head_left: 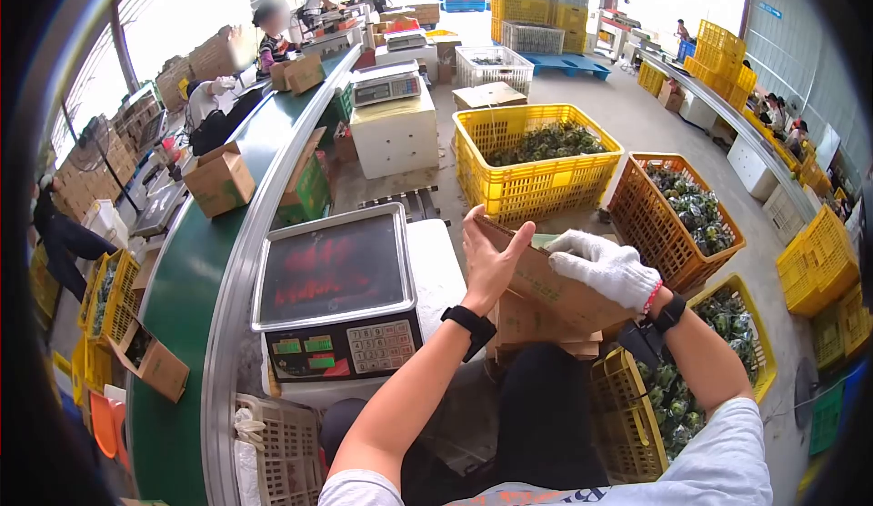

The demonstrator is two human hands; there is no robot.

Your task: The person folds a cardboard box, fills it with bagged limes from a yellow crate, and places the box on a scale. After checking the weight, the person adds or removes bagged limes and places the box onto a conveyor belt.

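Observation:
A brown cardboard box [556, 293] is tilted between my hands above my lap. My bare left hand [494, 259] grips its left end, thumb up along the edge. On the other side my right hand [602, 268], in a white knitted glove, is closed over the top edge, with its fingertips partly hidden. More folded cardboard [523, 326] shows below the box. To the left, a digital weighing scale [335, 270] with a dark flat pan and lit green displays rests on a white block.
Yellow crate [536, 179], orange crate [677, 220] and another yellow crate [759, 342] hold dark green, wrapped-looking produce. A green conveyor [195, 288] with metal rails runs along the left, carrying a carton [218, 181]. A second scale [386, 84] stands ahead. Several people work farther off.

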